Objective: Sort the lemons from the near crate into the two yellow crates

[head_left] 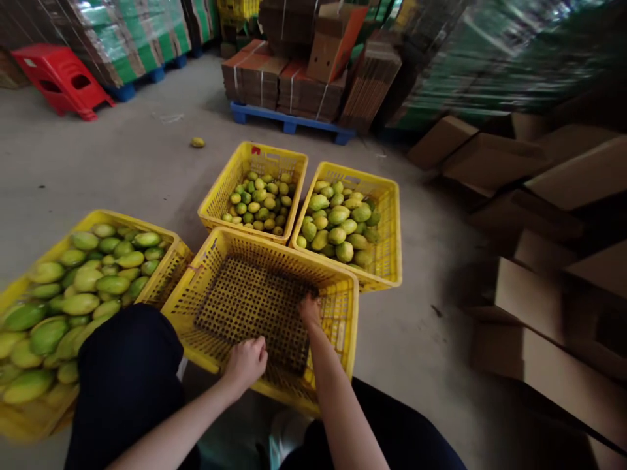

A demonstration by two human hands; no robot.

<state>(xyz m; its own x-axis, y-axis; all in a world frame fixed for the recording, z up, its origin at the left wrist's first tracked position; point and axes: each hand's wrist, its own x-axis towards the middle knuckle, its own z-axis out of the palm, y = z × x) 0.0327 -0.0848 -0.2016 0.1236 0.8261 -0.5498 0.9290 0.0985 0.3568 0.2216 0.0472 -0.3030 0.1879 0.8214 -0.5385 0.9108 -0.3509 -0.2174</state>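
Note:
A yellow plastic crate [264, 243] stands before me, its dark perforated floor showing with no fruit on it. My right hand [309, 311] reaches down inside, near the right end. Its fingers are closed by a small dark patch, and what they hold, if anything, I cannot make out. Over the near rim, my left hand [246, 362] is curled into a loose fist; the inside of the fingers is hidden. Lemons [112, 284] fill a crate [169, 277] on the left, partly behind my knee. Behind stand two more crates, with smaller lemons [264, 203] and larger lemons [339, 215].
A single lemon [197, 142] lies on the concrete floor. A red stool [63, 78] stands at the far left. Flattened cartons [259, 75] are stacked on a blue pallet [289, 123]. Open cardboard boxes [533, 313] crowd the right side, with wrapped stacks [509, 59] behind.

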